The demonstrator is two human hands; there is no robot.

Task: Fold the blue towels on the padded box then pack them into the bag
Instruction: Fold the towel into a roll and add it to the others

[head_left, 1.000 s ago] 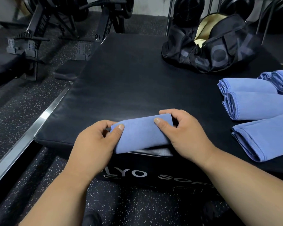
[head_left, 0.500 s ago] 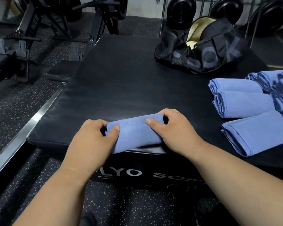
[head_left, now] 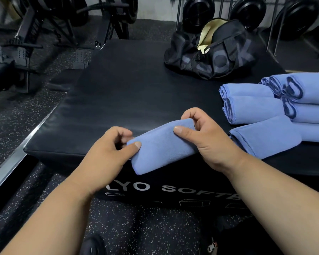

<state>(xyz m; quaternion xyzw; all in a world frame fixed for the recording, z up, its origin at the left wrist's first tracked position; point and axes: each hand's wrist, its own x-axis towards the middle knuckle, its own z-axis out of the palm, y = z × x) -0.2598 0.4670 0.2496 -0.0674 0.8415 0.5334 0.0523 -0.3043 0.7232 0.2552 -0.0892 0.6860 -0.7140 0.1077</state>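
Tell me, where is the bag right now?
The bag sits at the far right of the padded box in the head view, open at the top, behind the towels and in front of the weight plates.

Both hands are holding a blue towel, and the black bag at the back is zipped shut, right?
Not quite. The head view shows the black bag gaping open, its pale lining showing. The rest is right: the left hand and right hand both hold the blue towel.
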